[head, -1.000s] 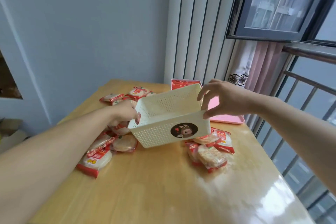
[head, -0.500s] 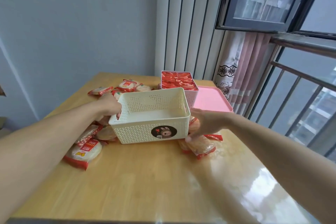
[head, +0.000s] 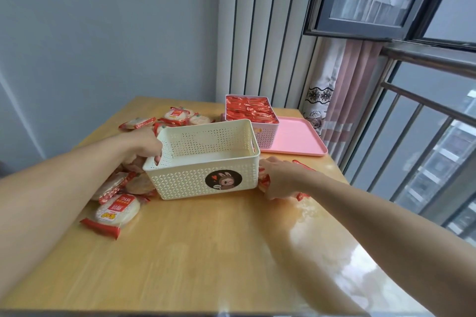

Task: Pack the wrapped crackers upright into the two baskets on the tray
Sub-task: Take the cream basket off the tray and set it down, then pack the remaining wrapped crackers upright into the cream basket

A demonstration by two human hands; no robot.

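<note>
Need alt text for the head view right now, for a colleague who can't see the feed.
An empty cream basket sits on the wooden table, left hand gripping its rim, right hand grasping wrapped crackers beside it. Behind, a full pink basket stands on a pink tray.

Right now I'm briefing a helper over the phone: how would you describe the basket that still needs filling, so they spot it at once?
On the wooden table, look in front of the pink tray. The empty cream basket sits on the bare tabletop among loose wrapped crackers, with the left hand gripping its rim. Unlike the pink basket behind it, which is packed with red wrappers, it is empty and bears a round cartoon sticker.
</note>
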